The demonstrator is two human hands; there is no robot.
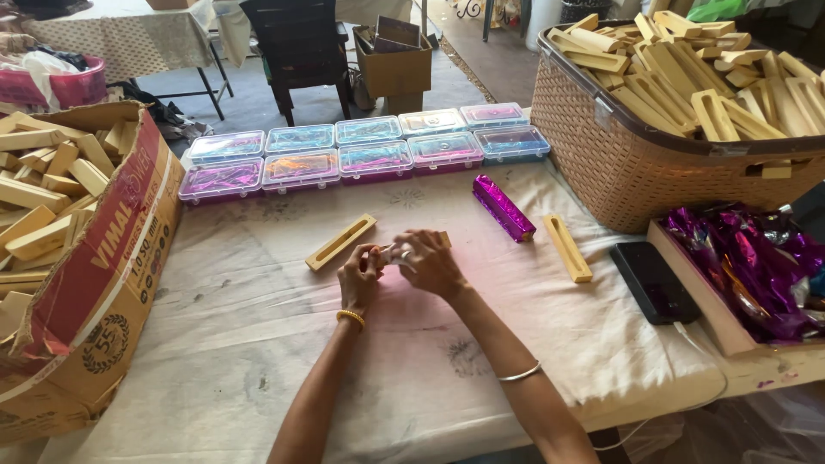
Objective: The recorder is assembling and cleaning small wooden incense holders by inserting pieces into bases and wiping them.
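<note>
Counter: cloth-covered counter [258, 344] under my arms, a dark chair [299, 47] beyond it.
Left grip: my left hand [359, 279] pinches one end of a small wooden piece [411, 247], fingers closed on it.
Right grip: my right hand [432, 262] is wrapped over the same piece, held just above the cloth.
Nearby: slotted wooden block [341, 241] to the left, purple foil-wrapped block [504, 207] and another wooden block [568, 247] to the right.
Edges: woven basket [619, 163] and cardboard box [112, 258], both full of blocks; a row of clear plastic cases [361, 150]; a black phone [653, 282].

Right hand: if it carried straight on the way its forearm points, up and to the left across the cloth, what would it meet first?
The right hand already touches the left hand; past it lies the slotted wooden piece, probably first, though depth is unclear.
</note>
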